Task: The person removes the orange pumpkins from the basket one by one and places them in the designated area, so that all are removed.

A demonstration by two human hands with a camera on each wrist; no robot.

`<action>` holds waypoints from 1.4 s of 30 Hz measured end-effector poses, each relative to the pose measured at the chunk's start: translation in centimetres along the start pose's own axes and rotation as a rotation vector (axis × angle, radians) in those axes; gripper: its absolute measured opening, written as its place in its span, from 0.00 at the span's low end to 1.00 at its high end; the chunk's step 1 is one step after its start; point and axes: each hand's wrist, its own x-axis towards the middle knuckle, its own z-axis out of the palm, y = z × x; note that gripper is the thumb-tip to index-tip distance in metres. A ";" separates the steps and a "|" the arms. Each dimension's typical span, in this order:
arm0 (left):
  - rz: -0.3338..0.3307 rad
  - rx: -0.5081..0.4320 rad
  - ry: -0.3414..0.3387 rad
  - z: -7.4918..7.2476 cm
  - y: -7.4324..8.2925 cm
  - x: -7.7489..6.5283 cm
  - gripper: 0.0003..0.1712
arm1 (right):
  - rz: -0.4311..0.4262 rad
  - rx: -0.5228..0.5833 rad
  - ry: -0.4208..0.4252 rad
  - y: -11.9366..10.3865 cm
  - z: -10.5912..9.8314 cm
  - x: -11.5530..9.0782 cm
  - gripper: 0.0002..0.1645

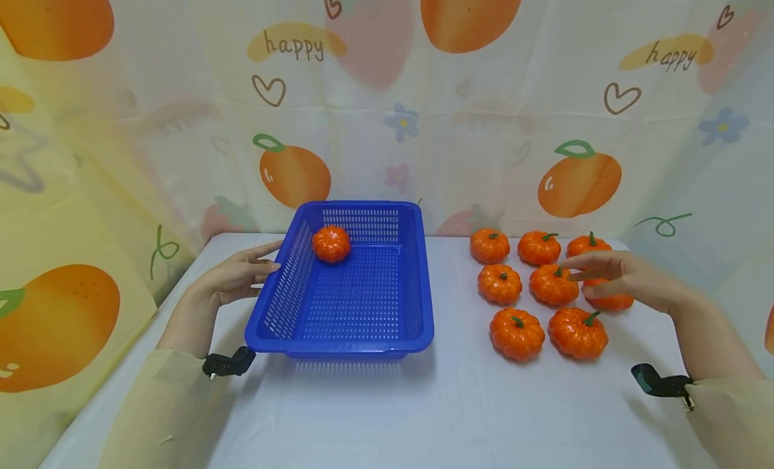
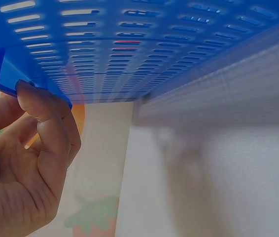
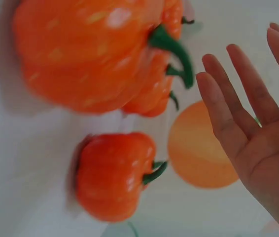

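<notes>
A blue plastic basket [image 1: 338,347] with slotted walls stands on the table, and one small orange pumpkin [image 1: 331,244] lies in its far left corner. At the basket's left rim is my left hand [image 1: 238,274]; in the left wrist view its bent fingers [image 2: 48,116] hold the rim's edge. Several more pumpkins [image 1: 517,334] with green stems sit in rows to the right of the basket. Over the right side of these rows hovers my right hand [image 1: 635,277], its fingers spread and holding nothing. It partly hides a pumpkin [image 1: 613,297] beneath it. The right wrist view shows pumpkins [image 3: 115,177] beside the palm.
A white cloth covers the table [image 1: 363,415]. Behind it hangs a curtain [image 1: 484,126] printed with fruit, hearts and flowers, which also runs along the left side. A dark wrist strap device [image 1: 230,363] is on each forearm.
</notes>
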 end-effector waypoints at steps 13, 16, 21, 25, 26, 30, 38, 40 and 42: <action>0.006 0.006 0.006 0.0 0.0 -0.1 0.44 | -0.060 0.008 0.036 -9.8 1.4 6.3 0.27; 0.008 0.003 0.006 0.0 0.0 0.0 0.44 | -0.085 0.026 0.006 -11.7 2.0 8.0 0.27; 0.009 0.008 0.006 -0.1 0.2 0.0 0.44 | -0.178 0.064 0.000 -13.9 3.2 11.1 0.27; 0.002 0.003 0.007 0.0 0.2 -0.1 0.44 | -0.205 0.131 0.029 -15.7 4.6 13.4 0.28; 0.001 0.000 0.008 0.0 0.2 -0.1 0.44 | -0.215 0.148 0.035 -16.1 4.9 14.0 0.28; 0.004 -0.003 0.008 0.0 0.2 -0.1 0.44 | -0.254 0.205 0.054 -17.8 6.3 16.2 0.28; -0.008 0.008 0.020 0.1 0.4 -0.1 0.44 | -0.314 0.350 0.068 -20.7 9.1 19.5 0.29; -0.007 0.007 0.018 0.1 0.4 -0.1 0.44 | -0.318 0.416 0.063 -21.2 9.9 20.2 0.30; -0.004 0.005 0.015 0.1 0.4 -0.1 0.44 | -0.317 0.476 0.057 -21.7 10.7 21.0 0.31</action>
